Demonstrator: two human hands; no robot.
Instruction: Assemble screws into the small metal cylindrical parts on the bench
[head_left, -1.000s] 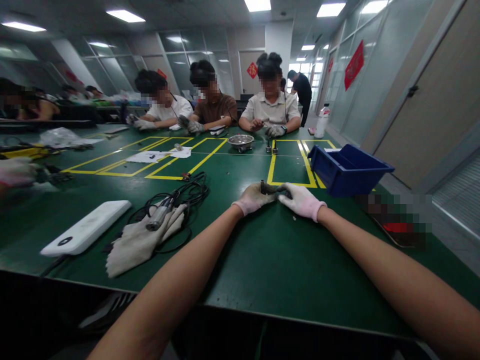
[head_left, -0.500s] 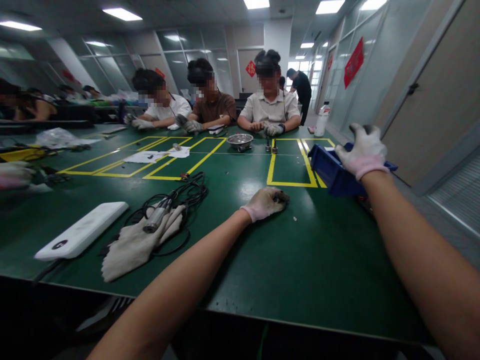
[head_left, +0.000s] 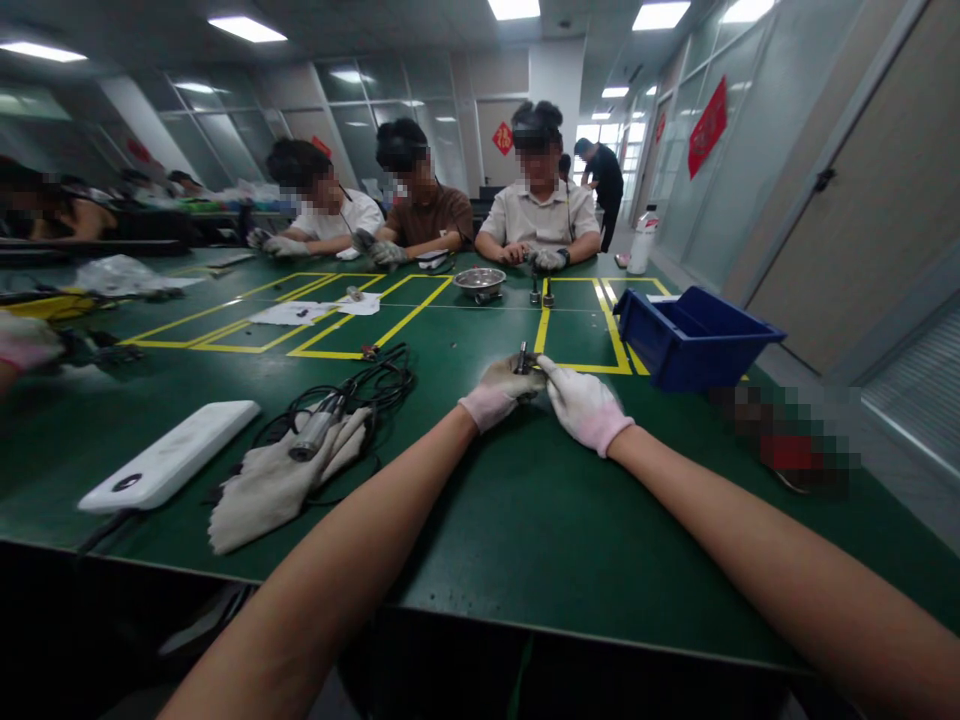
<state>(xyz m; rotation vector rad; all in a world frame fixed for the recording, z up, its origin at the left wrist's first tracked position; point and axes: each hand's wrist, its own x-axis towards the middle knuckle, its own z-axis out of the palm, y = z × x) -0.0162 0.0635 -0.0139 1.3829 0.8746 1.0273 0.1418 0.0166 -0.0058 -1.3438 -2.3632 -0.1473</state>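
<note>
Over the middle of the green table, my gloved left hand (head_left: 498, 385) is closed around a small dark metal part (head_left: 523, 356) whose upright end shows above the fingers. My right hand (head_left: 585, 402), in a white glove with a pink cuff, meets it from the right. Its fingertips are pinched together against the left hand's fingers; what lies between them is too small to make out. A blue plastic bin (head_left: 694, 340) stands to the right of both hands.
At the left lie a white power bank (head_left: 172, 455), a spare glove (head_left: 262, 495) and a metal cylindrical tool (head_left: 319, 432) among black cables. Across the table are a steel bowl (head_left: 480, 282), small metal parts (head_left: 548, 295), a bottle (head_left: 643, 240) and several seated people.
My right hand has left the blue bin and come to my left hand. The left hand has shifted slightly left, and the metal part now shows upright in it.
</note>
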